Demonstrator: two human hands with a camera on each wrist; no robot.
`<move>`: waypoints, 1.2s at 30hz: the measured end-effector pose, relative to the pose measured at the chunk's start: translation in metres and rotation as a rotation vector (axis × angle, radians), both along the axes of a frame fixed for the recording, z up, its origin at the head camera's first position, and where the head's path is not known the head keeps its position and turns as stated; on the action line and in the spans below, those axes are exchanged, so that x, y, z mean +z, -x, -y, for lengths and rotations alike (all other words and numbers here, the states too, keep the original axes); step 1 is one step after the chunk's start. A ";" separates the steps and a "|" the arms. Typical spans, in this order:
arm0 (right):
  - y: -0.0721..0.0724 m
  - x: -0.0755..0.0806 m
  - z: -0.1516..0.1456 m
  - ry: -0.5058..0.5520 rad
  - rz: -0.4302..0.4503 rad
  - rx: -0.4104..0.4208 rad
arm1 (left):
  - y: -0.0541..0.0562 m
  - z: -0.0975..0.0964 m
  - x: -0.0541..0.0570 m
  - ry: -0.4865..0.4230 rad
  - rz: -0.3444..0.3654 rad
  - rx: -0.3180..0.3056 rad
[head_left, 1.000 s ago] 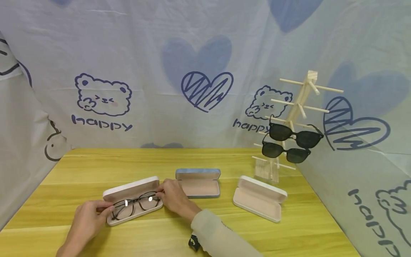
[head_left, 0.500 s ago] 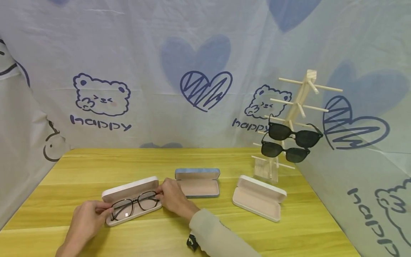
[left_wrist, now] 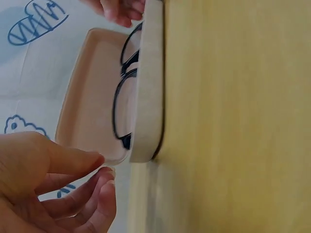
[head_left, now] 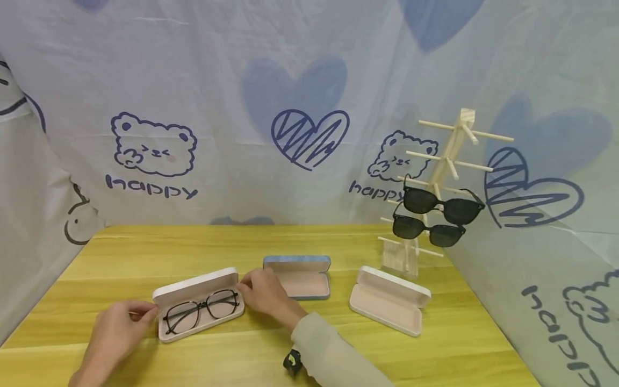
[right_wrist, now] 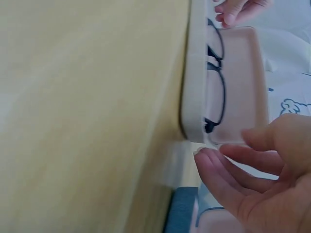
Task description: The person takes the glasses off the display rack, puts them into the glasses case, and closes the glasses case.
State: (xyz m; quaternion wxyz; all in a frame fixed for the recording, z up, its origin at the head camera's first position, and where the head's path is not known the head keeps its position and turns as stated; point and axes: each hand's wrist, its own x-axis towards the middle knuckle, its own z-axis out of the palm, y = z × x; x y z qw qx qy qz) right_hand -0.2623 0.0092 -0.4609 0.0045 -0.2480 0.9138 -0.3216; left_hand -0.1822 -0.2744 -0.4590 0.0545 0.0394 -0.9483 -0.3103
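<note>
Black-framed eyeglasses (head_left: 202, 305) with clear lenses lie in an open white glasses case (head_left: 200, 287) with a pink lining, on the left half of the table. My left hand (head_left: 113, 330) is at the case's left end, thumb and fingers slightly bent with nothing between them. At the right end is my right hand (head_left: 266, 293), its fingertips beside the case corner and off the frame. The left wrist view puts the left fingertips close to the lid corner, apart from the glasses (left_wrist: 115, 109). In the right wrist view, thumb and fingers of the right hand (right_wrist: 262, 165) stand apart.
An open blue glasses case (head_left: 304, 284) stands behind the right hand. Farther right is another open white case (head_left: 387, 309). A wooden peg rack (head_left: 452, 156) at the back right carries two pairs of black sunglasses (head_left: 420, 200). A printed cloth (head_left: 232, 161) hangs behind the table.
Both hands have let go of the eyeglasses, which now sit lower in the case. The left hand has drawn back to the left, and the right hand has moved slightly right.
</note>
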 end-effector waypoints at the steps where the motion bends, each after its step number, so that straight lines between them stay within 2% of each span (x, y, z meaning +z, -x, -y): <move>1: 0.000 0.002 0.000 0.025 0.022 -0.011 | 0.000 0.002 0.001 -0.001 -0.004 0.009; 3: -0.001 0.005 0.000 0.071 0.062 -0.026 | -0.001 0.004 0.003 -0.013 -0.008 0.028; 5: -0.001 0.007 0.002 0.098 0.095 -0.033 | 0.000 0.006 0.006 -0.037 0.021 0.038; 11: 0.002 0.008 0.009 0.066 0.111 -0.047 | 0.004 0.003 0.010 -0.194 0.203 -0.007; 15: 0.003 0.007 0.012 0.068 0.169 -0.095 | 0.008 0.000 0.011 -0.248 0.272 -0.010; 19: 0.004 0.006 0.014 0.080 0.196 -0.122 | 0.010 -0.001 0.011 -0.257 0.286 -0.007; 23: 0.006 0.005 0.014 0.091 0.196 -0.126 | 0.012 -0.001 0.011 -0.165 0.278 -0.019; 26: 0.008 0.005 0.013 0.129 0.232 -0.116 | 0.013 0.000 0.011 -0.081 0.271 -0.040; 28: 0.009 0.004 0.012 0.154 0.261 -0.106 | 0.013 0.001 0.011 -0.058 0.269 -0.053; 32: 0.010 0.005 0.010 0.179 0.293 -0.095 | 0.013 0.001 0.012 -0.071 0.276 -0.068; 36: 0.009 0.006 0.008 0.193 0.318 -0.085 | 0.012 0.000 0.012 -0.143 0.287 -0.069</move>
